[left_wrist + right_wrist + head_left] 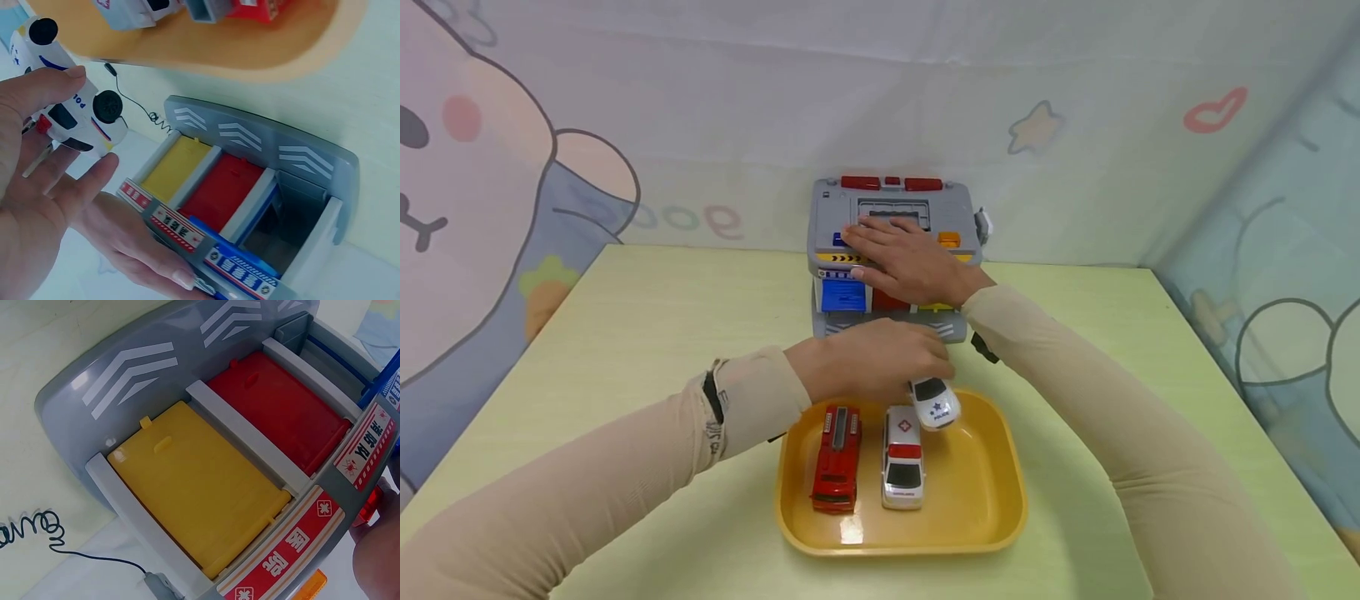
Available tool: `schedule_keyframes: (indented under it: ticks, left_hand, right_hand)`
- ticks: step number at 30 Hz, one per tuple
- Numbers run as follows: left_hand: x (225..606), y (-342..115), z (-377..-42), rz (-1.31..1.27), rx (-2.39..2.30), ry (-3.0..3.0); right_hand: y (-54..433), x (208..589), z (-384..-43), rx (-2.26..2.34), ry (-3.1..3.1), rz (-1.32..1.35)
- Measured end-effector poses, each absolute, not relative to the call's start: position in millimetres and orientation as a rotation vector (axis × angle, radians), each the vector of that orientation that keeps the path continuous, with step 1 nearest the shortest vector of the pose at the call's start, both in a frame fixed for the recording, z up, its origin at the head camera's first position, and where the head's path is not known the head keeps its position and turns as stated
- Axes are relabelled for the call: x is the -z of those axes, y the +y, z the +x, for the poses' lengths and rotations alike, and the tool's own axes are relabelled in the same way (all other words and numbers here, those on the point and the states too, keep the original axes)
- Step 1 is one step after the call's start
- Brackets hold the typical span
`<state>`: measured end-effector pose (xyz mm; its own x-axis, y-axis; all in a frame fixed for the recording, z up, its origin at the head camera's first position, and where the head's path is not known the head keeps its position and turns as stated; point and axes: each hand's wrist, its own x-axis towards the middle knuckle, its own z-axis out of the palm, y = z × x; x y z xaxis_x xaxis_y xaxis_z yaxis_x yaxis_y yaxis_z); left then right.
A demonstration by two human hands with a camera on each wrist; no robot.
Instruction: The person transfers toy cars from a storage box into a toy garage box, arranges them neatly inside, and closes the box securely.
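Note:
My left hand (876, 358) holds a white toy police car (936, 406) above the back of the tray, thumb on one side and fingers on the other. The left wrist view shows the car (78, 115) with its wheels and red roof light. My right hand (906, 260) rests on the roof of a grey toy garage (835, 215), fingers extended near its blue button (838, 239). Below, the garage's blue door (844, 296) stands swung up over a hollow bay (275, 231). The red door (275, 406) and yellow door (200, 487) are down.
A yellow tray (962, 479) in front of the garage holds a red toy fire truck (837, 462) and a white toy ambulance (902, 458). A thin coiled cord (50, 528) trails beside the garage. Behind it hangs a printed cloth (895, 100).

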<state>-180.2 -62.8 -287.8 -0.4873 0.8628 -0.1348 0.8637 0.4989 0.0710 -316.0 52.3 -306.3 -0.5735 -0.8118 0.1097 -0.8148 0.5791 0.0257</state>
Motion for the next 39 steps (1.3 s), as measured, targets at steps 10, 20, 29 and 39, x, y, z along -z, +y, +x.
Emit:
schedule_keyframes:
  ticks: [10, 20, 29, 39]
  left_hand:
    - [294.8, -78.0, -182.2, 1.547, -0.056, 2.675]
    - [299.8, -94.6, -184.1, 1.555, -0.060, 2.751]
    - [309.3, -108.3, -189.2, 1.562, -0.045, 2.776]
    - [314.6, -121.0, -193.5, 1.544, -0.060, 2.789]
  right_hand:
    - [50.1, 307.8, -315.5, -0.068, -2.676, 1.402]
    - [51.6, 306.9, -317.2, -0.081, -2.667, 1.414]
    - [54.8, 301.7, -317.2, -0.162, -2.727, 1.417]
    - [63.2, 296.3, -322.4, -0.206, -2.786, 1.387]
